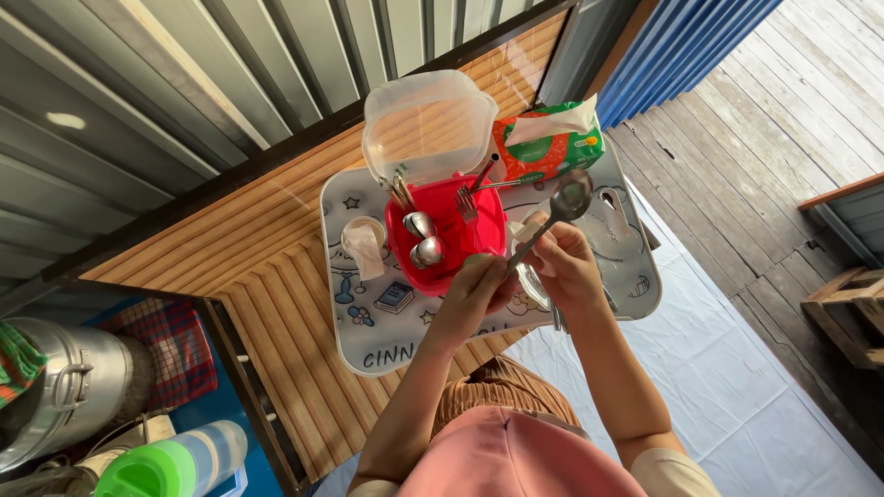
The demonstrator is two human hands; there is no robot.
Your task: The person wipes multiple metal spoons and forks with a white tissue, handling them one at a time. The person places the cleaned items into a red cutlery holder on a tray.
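Observation:
My left hand (pixel 477 293) grips the handle end of a metal spoon (pixel 558 210), whose bowl points up and away. My right hand (pixel 564 265) pinches a white tissue around the spoon's shaft. Just left of the hands stands a red cutlery box (pixel 448 269) with its clear lid (pixel 428 124) flipped open; inside are two spoons (pixel 424 239), a fork (pixel 467 204) and chopsticks. The box sits on a pale tray (pixel 368 322) with cartoon prints.
A green and orange tissue pack (pixel 545 147) lies at the tray's far side, a small white cup (pixel 362 236) at its left. The tray rests on a slatted wooden counter (pixel 267 276). A metal pot (pixel 69 387) and green-capped bottle (pixel 170 460) stand lower left.

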